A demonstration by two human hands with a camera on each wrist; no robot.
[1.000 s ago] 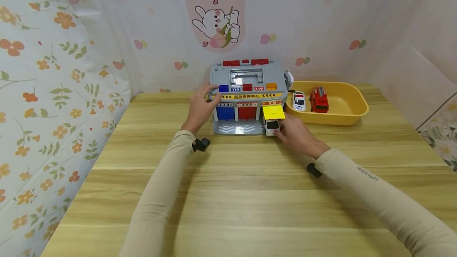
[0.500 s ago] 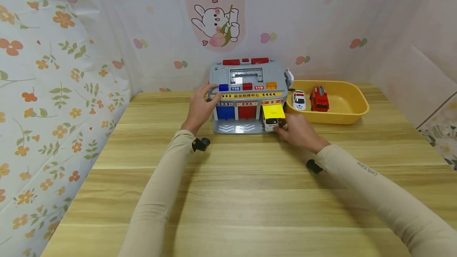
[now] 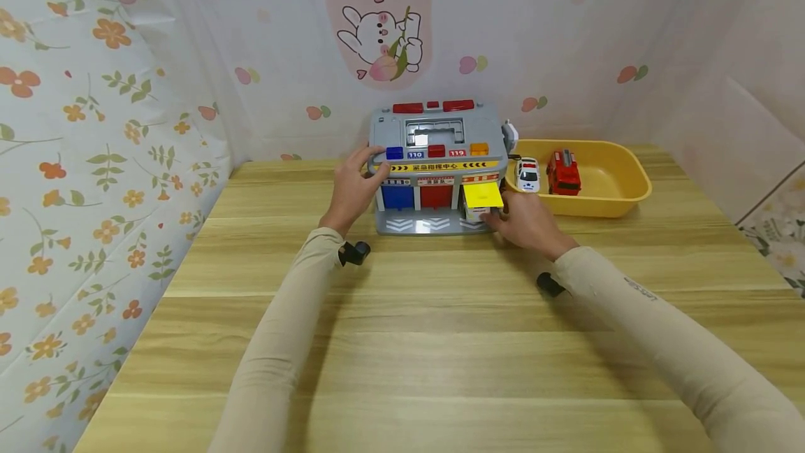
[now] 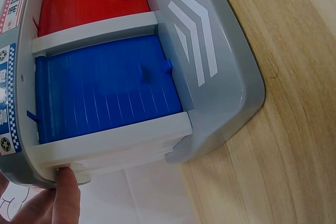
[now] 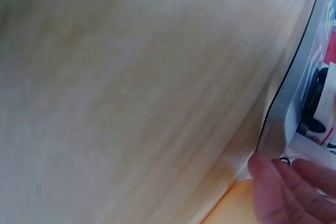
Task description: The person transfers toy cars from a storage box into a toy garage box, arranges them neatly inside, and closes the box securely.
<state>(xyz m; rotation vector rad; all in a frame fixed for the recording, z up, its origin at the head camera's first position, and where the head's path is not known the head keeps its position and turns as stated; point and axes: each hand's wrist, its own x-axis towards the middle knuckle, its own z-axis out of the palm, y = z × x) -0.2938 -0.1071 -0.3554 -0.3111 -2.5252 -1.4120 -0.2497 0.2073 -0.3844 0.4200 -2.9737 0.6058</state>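
Observation:
A grey toy emergency station [image 3: 390, 130] stands at the back of the table, its blue door [image 3: 397, 197] and red door [image 3: 435, 196] down. The yellow door [image 3: 483, 195] on the right is raised. Beneath it, a white toy van [image 3: 476, 214] sits in the doorway, mostly hidden. My left hand [image 3: 352, 191] grips the station's left edge, thumb at the front. My right hand [image 3: 527, 221] presses the van's front with outstretched fingertips. In the right wrist view, fingers [image 5: 268, 182] reach past the base's corner beside the van's wheel [image 5: 313, 125].
Right of the station is a yellow bin [image 3: 613, 210] holding a white toy police car [image 3: 527, 175] and a red toy fire truck [image 3: 563, 173]. A printed cloth [image 3: 277, 89] hangs behind the wooden table [image 3: 428, 341].
The van has moved backward under the raised yellow door, pushed by my right hand, and less of it shows. My left hand has stayed on the station's edge.

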